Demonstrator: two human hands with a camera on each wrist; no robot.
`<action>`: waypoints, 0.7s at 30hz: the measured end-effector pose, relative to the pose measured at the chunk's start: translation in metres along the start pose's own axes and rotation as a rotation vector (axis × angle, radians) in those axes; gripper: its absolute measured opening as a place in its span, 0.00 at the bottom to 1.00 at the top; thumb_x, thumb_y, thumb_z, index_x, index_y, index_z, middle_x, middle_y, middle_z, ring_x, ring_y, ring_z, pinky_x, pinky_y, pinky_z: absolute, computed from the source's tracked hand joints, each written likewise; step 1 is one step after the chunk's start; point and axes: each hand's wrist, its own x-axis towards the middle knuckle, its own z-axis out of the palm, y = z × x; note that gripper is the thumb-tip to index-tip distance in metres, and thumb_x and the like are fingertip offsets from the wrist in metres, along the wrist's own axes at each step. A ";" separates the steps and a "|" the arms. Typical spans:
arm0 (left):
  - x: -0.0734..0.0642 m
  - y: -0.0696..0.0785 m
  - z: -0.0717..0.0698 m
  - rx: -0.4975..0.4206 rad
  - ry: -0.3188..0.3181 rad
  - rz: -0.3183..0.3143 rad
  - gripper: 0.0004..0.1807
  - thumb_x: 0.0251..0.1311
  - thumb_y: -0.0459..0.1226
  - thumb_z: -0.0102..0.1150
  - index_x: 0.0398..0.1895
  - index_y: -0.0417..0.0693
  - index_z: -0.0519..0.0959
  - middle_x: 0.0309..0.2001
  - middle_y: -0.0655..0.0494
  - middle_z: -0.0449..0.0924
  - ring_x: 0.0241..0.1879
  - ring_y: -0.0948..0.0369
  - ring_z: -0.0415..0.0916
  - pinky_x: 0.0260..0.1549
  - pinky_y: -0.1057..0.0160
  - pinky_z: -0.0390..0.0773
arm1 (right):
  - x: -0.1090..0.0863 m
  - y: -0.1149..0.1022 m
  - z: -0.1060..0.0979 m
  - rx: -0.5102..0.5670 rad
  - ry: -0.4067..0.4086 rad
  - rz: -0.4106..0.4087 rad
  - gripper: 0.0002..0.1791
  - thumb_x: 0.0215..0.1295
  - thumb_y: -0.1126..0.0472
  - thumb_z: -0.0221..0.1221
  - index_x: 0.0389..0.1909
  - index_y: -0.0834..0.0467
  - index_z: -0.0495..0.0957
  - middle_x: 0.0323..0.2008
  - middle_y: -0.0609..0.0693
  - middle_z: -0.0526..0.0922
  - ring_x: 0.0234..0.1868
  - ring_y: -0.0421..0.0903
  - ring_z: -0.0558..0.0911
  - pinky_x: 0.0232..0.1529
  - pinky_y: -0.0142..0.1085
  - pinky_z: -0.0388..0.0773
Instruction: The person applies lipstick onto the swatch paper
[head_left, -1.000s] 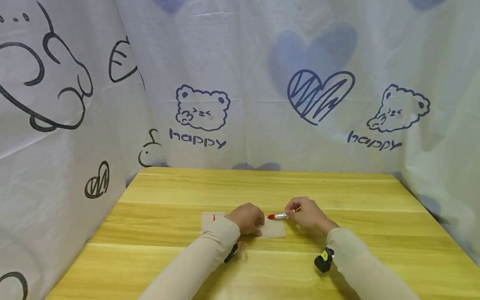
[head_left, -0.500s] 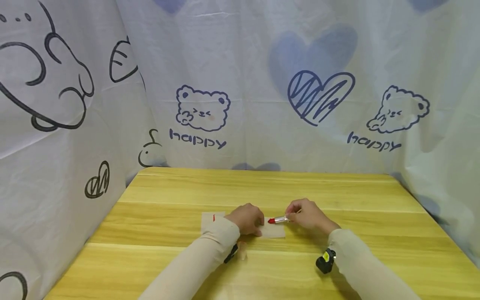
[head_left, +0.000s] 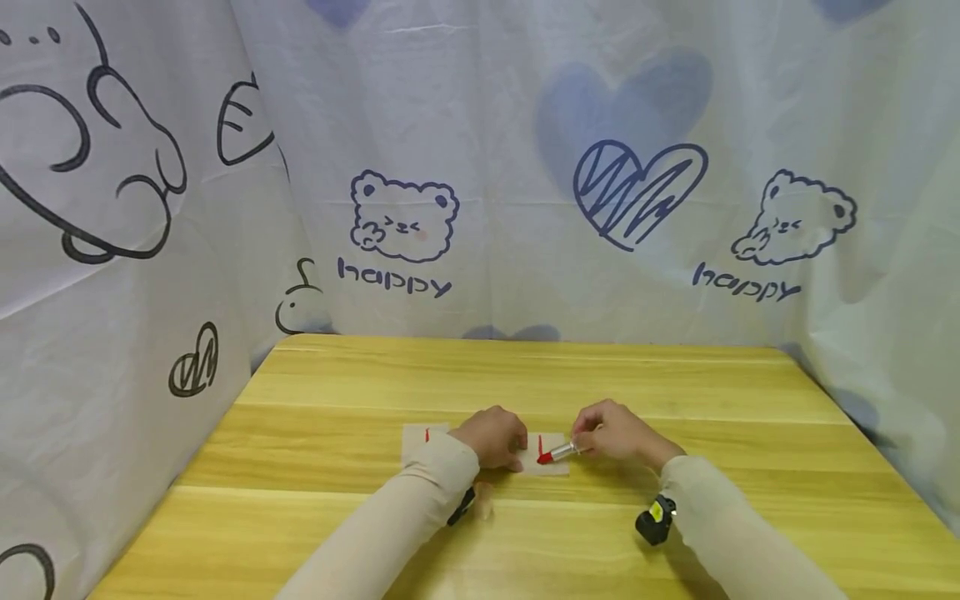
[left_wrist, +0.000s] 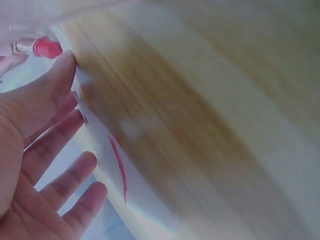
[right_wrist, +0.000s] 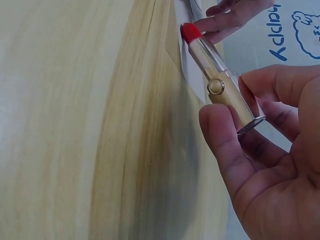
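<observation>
My right hand (head_left: 615, 432) pinches a red lipstick (right_wrist: 222, 87) by its shiny tube between thumb and fingers. The lipstick's red tip touches pale paper (head_left: 553, 468), at the lower end of a short upright red stroke (head_left: 540, 445). On the paper's other side my left hand (head_left: 491, 437) rests with fingertips down. In the left wrist view its fingers (left_wrist: 72, 172) are spread and fairly straight. Left of that hand more pale paper (head_left: 414, 442) shows, with another red stroke (left_wrist: 119, 167). The left hand and sleeve hide the middle, so I cannot tell whether this is one sheet.
The wood-grain table (head_left: 360, 379) extends around both hands. A small, pale, translucent thing (head_left: 485, 502) lies beside the left wrist. Printed white curtains (head_left: 517, 250) hang behind the table and at both sides. Each wrist wears a black camera (head_left: 655, 520).
The lipstick tip has moved down the paper towards me, leaving a red stroke above it. My right hand has shifted slightly the same way. The left hand stays put.
</observation>
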 end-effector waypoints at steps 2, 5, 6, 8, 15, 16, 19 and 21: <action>0.000 -0.001 0.001 0.004 0.004 0.003 0.15 0.53 0.46 0.72 0.43 0.52 0.86 0.42 0.63 0.83 0.45 0.62 0.78 0.47 0.65 0.76 | -0.001 -0.001 -0.001 0.017 -0.023 -0.009 0.03 0.60 0.69 0.60 0.30 0.64 0.81 0.26 0.49 0.81 0.26 0.45 0.78 0.28 0.37 0.78; 0.001 -0.001 0.002 0.006 0.005 0.003 0.16 0.52 0.46 0.72 0.43 0.52 0.86 0.43 0.63 0.83 0.46 0.62 0.78 0.47 0.65 0.76 | -0.003 -0.002 -0.001 0.028 -0.046 -0.022 0.03 0.60 0.69 0.60 0.30 0.65 0.81 0.26 0.50 0.81 0.26 0.46 0.78 0.27 0.39 0.78; 0.001 -0.001 0.002 0.006 0.005 0.001 0.16 0.52 0.46 0.72 0.43 0.52 0.86 0.43 0.63 0.83 0.46 0.62 0.78 0.47 0.65 0.76 | -0.003 -0.002 -0.002 0.029 -0.054 -0.025 0.03 0.60 0.69 0.60 0.30 0.65 0.81 0.26 0.51 0.81 0.26 0.46 0.78 0.28 0.39 0.78; 0.001 -0.001 0.002 0.004 0.003 -0.003 0.16 0.52 0.46 0.72 0.43 0.52 0.86 0.43 0.63 0.83 0.46 0.62 0.78 0.47 0.65 0.76 | -0.003 -0.001 -0.002 0.024 -0.069 -0.025 0.03 0.60 0.69 0.60 0.30 0.64 0.81 0.26 0.51 0.81 0.26 0.46 0.78 0.28 0.39 0.78; 0.001 0.000 0.001 0.011 0.003 -0.005 0.15 0.52 0.46 0.72 0.43 0.53 0.86 0.42 0.63 0.83 0.45 0.62 0.78 0.47 0.65 0.76 | -0.002 0.000 -0.003 0.008 -0.113 -0.011 0.04 0.62 0.69 0.58 0.29 0.63 0.81 0.26 0.52 0.82 0.27 0.46 0.77 0.29 0.38 0.77; 0.001 0.001 0.001 0.012 0.003 -0.003 0.15 0.53 0.46 0.72 0.43 0.53 0.86 0.42 0.63 0.83 0.45 0.62 0.78 0.47 0.65 0.76 | -0.002 0.001 -0.003 0.009 -0.116 -0.012 0.04 0.62 0.69 0.58 0.29 0.63 0.81 0.27 0.52 0.82 0.27 0.46 0.78 0.30 0.38 0.78; 0.000 0.001 0.000 0.014 0.006 0.002 0.15 0.52 0.46 0.72 0.43 0.52 0.86 0.42 0.63 0.83 0.45 0.62 0.78 0.46 0.65 0.76 | -0.002 0.001 -0.003 0.013 -0.121 -0.011 0.04 0.63 0.69 0.58 0.29 0.63 0.81 0.27 0.53 0.82 0.28 0.47 0.78 0.30 0.39 0.79; -0.001 0.002 0.000 0.014 0.008 0.006 0.15 0.52 0.46 0.72 0.43 0.52 0.86 0.42 0.63 0.83 0.45 0.62 0.78 0.46 0.65 0.76 | -0.003 0.001 -0.003 0.018 -0.124 -0.013 0.04 0.63 0.69 0.59 0.29 0.64 0.81 0.27 0.53 0.82 0.28 0.46 0.78 0.30 0.38 0.79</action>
